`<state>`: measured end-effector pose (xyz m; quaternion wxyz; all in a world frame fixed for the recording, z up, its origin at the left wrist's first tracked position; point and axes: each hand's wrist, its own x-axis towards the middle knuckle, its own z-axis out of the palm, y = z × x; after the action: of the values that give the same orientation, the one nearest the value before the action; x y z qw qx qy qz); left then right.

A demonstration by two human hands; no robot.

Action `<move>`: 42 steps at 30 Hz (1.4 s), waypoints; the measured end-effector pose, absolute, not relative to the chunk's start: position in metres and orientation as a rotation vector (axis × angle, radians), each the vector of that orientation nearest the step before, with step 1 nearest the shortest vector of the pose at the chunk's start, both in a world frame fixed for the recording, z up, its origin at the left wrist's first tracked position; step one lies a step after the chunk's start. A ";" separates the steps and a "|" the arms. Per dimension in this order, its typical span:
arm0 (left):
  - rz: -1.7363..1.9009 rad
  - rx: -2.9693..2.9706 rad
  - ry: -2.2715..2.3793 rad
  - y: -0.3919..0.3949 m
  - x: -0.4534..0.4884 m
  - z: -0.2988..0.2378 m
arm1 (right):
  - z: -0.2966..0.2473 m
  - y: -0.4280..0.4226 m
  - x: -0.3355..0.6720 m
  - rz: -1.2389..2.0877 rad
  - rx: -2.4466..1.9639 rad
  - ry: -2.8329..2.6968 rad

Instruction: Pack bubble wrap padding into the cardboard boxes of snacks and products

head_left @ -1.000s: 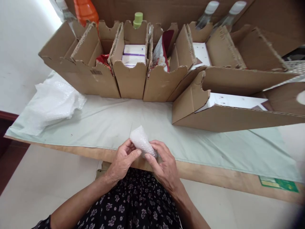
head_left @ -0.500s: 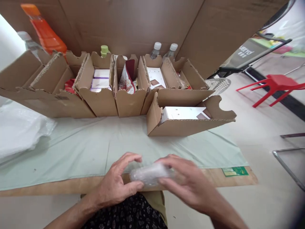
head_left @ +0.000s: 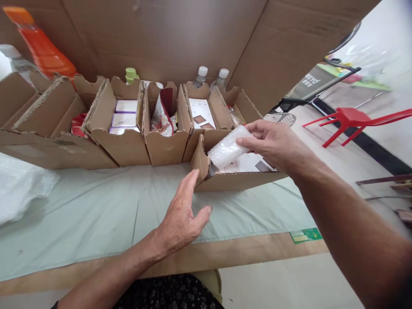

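Observation:
A bubble-wrapped packet is pinched in my right hand, between thumb and fingers, over the front cardboard bin. What the wrap encloses cannot be made out. White boxes with brown squares lie in that bin, partly covered by the packet and my hand. My left hand hovers above the green cloth, fingers stretched and thumb apart, holding nothing. Its fingertips are near the bin's left end.
Behind stands a row of cardboard bins with small boxes and packets. Bottles, including an orange bottle, rise behind them. Bubble wrap sheets lie at left, a green card at the front edge. A red stool stands on the floor.
My right hand has carried the bubble-wrapped packet from the table's front edge up and over the front bin. My left hand has come away from the packet and moved forward, opened. The view has shifted slightly.

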<state>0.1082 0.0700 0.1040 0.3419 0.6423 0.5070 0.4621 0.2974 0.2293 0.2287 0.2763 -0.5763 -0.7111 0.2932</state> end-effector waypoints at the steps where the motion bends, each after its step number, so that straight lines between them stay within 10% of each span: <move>1: 1.205 1.659 1.321 0.068 0.110 0.101 | 0.229 0.224 0.291 0.665 -1.512 -1.973; 4: 1.238 1.639 1.326 0.065 0.114 0.094 | 0.234 0.205 0.269 0.500 -1.448 -2.044; 14: 1.250 1.665 1.304 0.064 0.121 0.089 | 0.235 0.210 0.271 1.434 -1.466 -1.702; 24: 1.269 1.713 1.318 0.063 0.123 0.087 | 0.255 0.219 0.261 0.012 -1.813 -2.554; 42: 1.268 1.746 1.297 0.064 0.123 0.087 | 0.250 0.211 0.222 0.091 -1.821 -3.130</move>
<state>0.1232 0.0635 0.0870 0.3069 0.6600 0.4904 0.4793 0.2215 0.2107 0.2502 -0.2382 -0.4882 -0.8392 0.0243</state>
